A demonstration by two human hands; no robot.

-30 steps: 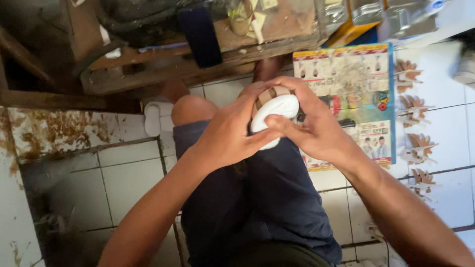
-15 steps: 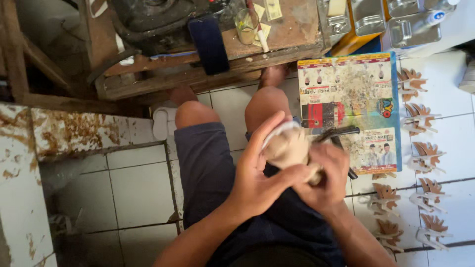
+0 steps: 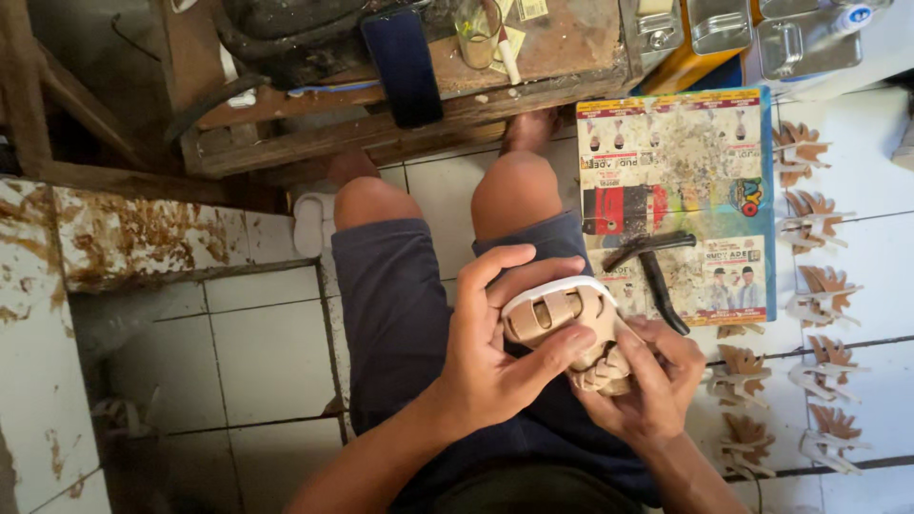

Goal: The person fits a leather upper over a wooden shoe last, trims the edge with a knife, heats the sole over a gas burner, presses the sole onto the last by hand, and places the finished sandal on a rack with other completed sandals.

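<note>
Nearest, then outward:

- Left hand [image 3: 490, 357]: closed around a tan wooden piece [image 3: 571, 328], fingers over its top, thumb pressed across its front face.
- Right hand [image 3: 647, 381]: cupped under the same piece from below and the right, fingers curled against its lower carved part.
- Tan wooden piece: held over the lap, between both hands, above the right thigh; a white band [image 3: 557, 288] runs along its upper edge; slots show in its front.
- Dark blue shorts [image 3: 400, 314]: on the seated person, bare knees [image 3: 514, 190] past the hem.
- Hammer [image 3: 657, 271]: dark, lying on a printed poster sheet [image 3: 685, 152] on the floor, just right of the hands.
- Small wooden cut-outs [image 3: 819, 286]: brown and pale, set in rows on the white tile floor [image 3: 267, 352], right of the poster.
- White sandal [image 3: 307, 224]: on the floor by the left knee.
- Worn wooden table [image 3: 533, 71]: beyond the knees, carrying a dark phone [image 3: 405, 62] that overhangs the edge and a glass [image 3: 473, 33] with a stick in it.
- Metal tins [image 3: 762, 33]: far right, beside the table.
</note>
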